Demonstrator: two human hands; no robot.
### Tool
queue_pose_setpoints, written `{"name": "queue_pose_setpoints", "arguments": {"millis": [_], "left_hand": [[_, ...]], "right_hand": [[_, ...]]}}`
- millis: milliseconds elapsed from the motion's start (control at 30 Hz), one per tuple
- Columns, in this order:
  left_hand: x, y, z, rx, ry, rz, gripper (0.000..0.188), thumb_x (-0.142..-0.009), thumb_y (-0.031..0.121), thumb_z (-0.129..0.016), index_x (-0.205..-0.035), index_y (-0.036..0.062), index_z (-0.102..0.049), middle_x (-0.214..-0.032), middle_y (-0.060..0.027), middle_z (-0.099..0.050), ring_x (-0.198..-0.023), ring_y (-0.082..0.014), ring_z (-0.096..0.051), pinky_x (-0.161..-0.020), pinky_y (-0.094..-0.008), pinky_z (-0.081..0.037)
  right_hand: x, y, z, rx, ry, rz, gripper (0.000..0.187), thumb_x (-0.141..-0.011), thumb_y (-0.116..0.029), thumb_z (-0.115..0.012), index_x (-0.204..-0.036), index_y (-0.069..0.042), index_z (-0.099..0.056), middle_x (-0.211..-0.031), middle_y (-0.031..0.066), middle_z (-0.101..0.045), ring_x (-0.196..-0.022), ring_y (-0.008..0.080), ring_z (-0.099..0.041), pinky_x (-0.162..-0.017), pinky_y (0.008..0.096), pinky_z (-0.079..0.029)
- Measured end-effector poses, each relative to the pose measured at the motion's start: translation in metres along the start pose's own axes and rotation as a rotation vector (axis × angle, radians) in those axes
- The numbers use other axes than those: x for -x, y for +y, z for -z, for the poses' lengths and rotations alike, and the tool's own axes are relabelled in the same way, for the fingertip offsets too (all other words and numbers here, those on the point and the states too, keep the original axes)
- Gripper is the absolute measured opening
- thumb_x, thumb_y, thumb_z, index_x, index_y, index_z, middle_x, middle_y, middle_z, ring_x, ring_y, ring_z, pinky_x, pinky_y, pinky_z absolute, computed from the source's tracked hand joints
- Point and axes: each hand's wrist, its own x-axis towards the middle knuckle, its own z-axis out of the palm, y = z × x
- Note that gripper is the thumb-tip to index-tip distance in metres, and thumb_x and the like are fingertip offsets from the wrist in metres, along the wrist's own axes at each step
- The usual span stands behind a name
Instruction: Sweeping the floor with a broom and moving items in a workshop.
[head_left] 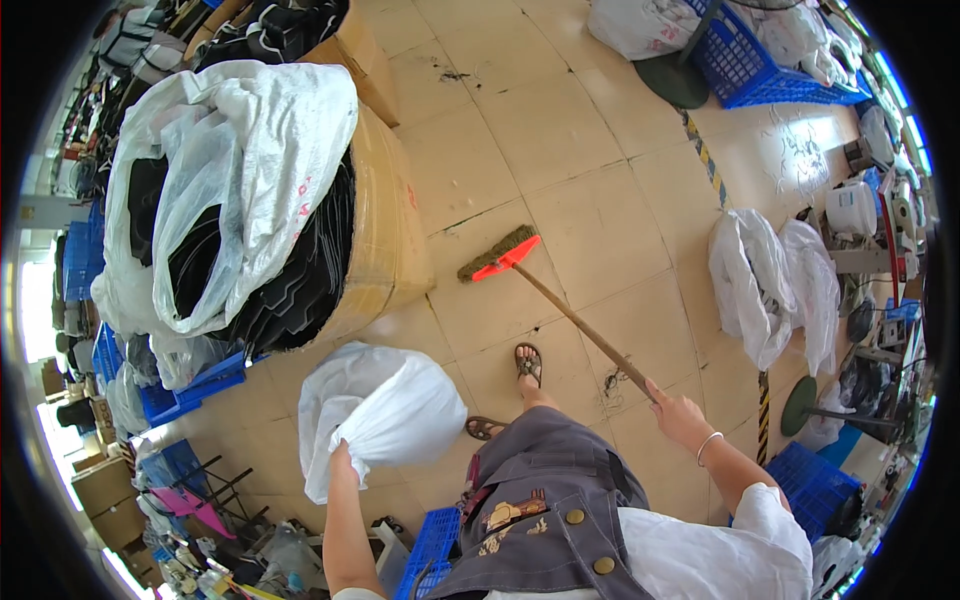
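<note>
My right hand (680,415) is closed round the wooden handle of a broom (590,333). The broom's red head (508,258) with its brown bristles rests on the tiled floor ahead of my feet. At my left side, my left hand (343,462) grips the gathered edge of a white woven sack (385,405). The sack bulges outward and hangs beside the large cardboard box; what it holds is hidden. Dark scraps of debris (612,381) lie on the floor near the broom handle.
A tall cardboard box (390,230) of black sheets, partly covered by white plastic (270,130), stands at left. White bags (755,290) sit at right beside striped floor tape (703,158). Blue crates (740,75) stand at far right. More debris (452,75) lies farther ahead.
</note>
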Motion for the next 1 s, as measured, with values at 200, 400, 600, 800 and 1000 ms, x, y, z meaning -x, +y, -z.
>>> {"name": "queue_pose_setpoints", "arguments": {"millis": [200,400,600,800,1000], "left_hand": [[-0.037,0.059,-0.052,0.352,-0.281,0.175,0.044,-0.087,0.029,-0.027,-0.116,-0.0014,-0.039,-0.117,-0.0152,-0.044,-0.106,-0.0302,-0.043,-0.09,-0.0467,-0.032],[-0.061,0.089,-0.116,0.338,-0.108,0.177,0.042,-0.086,0.029,-0.03,-0.113,-0.0008,-0.042,-0.113,-0.0146,-0.047,-0.104,-0.0277,-0.046,-0.089,-0.0444,-0.035],[-0.035,0.068,-0.055,-0.115,-0.139,-0.051,0.029,-0.081,0.029,-0.049,-0.094,0.0032,-0.049,-0.08,-0.0077,-0.055,-0.066,-0.0181,-0.054,-0.056,-0.0317,-0.045],[0.042,0.047,0.023,-0.87,0.184,-0.653,0.019,-0.076,0.018,-0.049,-0.072,0.0005,-0.054,-0.058,-0.0076,-0.054,-0.046,-0.0133,-0.05,-0.044,-0.0246,-0.042],[0.056,-0.072,0.073,-0.727,0.127,-0.339,0.036,-0.076,0.018,-0.053,-0.104,-0.0005,-0.041,-0.069,-0.0096,-0.052,-0.053,-0.0162,-0.053,-0.045,-0.0256,-0.044]], "right_hand": [[0.0,0.005,0.017,-0.025,-0.031,0.015,0.046,-0.083,-0.026,-0.041,-0.126,-0.02,-0.027,-0.064,0.0211,-0.055,-0.062,0.0371,-0.055,-0.058,0.0437,-0.044],[-0.047,-0.018,0.028,-0.128,0.149,0.132,0.043,-0.082,-0.023,-0.042,-0.124,-0.02,-0.029,-0.064,0.0217,-0.053,-0.063,0.0377,-0.053,-0.057,0.0442,-0.042],[-0.176,-0.084,0.045,-0.072,0.264,0.228,0.044,-0.082,-0.02,-0.041,-0.123,-0.017,-0.028,-0.068,0.0182,-0.056,-0.066,0.0345,-0.056,-0.057,0.0429,-0.044],[-0.239,-0.104,0.039,-0.024,0.233,0.279,0.046,-0.083,-0.018,-0.041,-0.125,-0.012,-0.025,-0.075,0.0197,-0.056,-0.07,0.0334,-0.056,-0.06,0.0418,-0.045],[-0.143,-0.05,0.019,0.17,0.044,0.255,0.052,-0.081,-0.012,-0.04,-0.128,-0.014,-0.017,-0.073,0.0172,-0.057,-0.067,0.0323,-0.057,-0.055,0.0405,-0.046]]}}
